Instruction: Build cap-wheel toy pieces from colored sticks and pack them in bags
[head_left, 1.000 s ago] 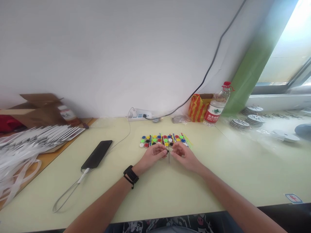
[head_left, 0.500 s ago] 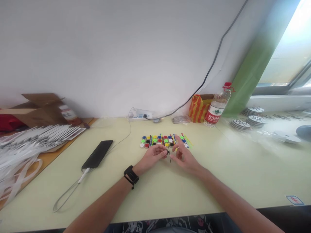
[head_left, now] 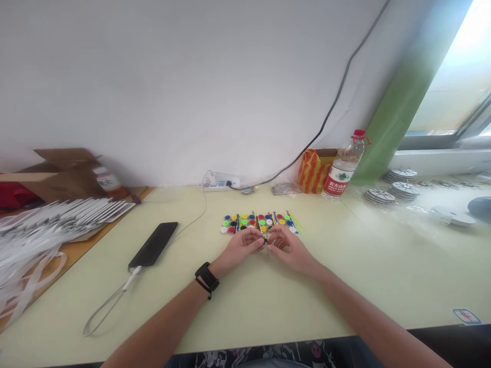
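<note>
My left hand (head_left: 247, 244) pinches a small dark piece (head_left: 264, 240) between thumb and fingertips, low over the table. A thin dark stick (head_left: 267, 249) crosses at that piece, pointing toward and away from me, and looks blurred. My right hand (head_left: 287, 246) has its fingers curled, with the thumb and fingertips closed in at the stick. Just beyond the hands lie rows of small round coloured discs (head_left: 244, 223) in blue, green, yellow, red, black and white. Thin coloured strips (head_left: 294, 221) lie among and beside them. The fingers partly hide the nearest discs.
A black phone (head_left: 154, 245) on a charging cable lies to the left. Behind are a power strip (head_left: 222, 183), a striped bag (head_left: 311, 171) and a large water bottle (head_left: 340, 171). Round stacks (head_left: 404, 190) stand right; white packets (head_left: 76, 217) and a cardboard box (head_left: 57, 179) are left.
The fingers of my right hand have come down and in from a spread pose to the thin stick. The stick looked sharp and dark before and is smeared now. My left hand stays put.
</note>
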Available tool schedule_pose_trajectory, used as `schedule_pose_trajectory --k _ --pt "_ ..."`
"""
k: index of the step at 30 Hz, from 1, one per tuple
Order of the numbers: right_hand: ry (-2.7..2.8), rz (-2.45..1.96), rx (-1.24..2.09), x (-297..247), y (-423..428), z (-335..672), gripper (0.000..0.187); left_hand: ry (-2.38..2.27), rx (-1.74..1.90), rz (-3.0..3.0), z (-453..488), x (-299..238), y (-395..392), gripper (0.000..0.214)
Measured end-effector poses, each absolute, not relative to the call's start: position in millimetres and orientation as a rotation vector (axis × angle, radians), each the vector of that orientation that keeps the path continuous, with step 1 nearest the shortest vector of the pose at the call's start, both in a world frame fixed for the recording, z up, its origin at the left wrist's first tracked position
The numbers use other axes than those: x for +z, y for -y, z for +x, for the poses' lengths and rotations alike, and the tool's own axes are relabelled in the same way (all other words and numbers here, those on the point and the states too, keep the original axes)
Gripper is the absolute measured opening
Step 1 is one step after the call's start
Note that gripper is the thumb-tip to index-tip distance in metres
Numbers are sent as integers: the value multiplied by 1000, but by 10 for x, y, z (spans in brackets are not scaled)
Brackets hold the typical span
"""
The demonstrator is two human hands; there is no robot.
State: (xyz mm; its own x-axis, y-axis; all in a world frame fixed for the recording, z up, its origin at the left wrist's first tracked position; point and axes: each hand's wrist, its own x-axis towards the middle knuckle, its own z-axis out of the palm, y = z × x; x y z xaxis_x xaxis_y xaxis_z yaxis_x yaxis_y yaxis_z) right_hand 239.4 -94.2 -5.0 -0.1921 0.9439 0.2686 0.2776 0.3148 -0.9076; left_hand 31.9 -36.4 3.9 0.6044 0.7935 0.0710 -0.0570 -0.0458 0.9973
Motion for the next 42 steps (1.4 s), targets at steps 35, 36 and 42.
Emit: schedule_pose_trajectory --k 35,36,42 --pt "1716 -1167 854 -19 960 2450 22 -659 777 1433 324 100 407 32" --pt "1757 -1167 902 -3 953 2464 32 -664 778 1439 324 103 407 32" --pt "1731 -1142 1044 52 923 2490 50 -687 775 1457 326 108 409 33"
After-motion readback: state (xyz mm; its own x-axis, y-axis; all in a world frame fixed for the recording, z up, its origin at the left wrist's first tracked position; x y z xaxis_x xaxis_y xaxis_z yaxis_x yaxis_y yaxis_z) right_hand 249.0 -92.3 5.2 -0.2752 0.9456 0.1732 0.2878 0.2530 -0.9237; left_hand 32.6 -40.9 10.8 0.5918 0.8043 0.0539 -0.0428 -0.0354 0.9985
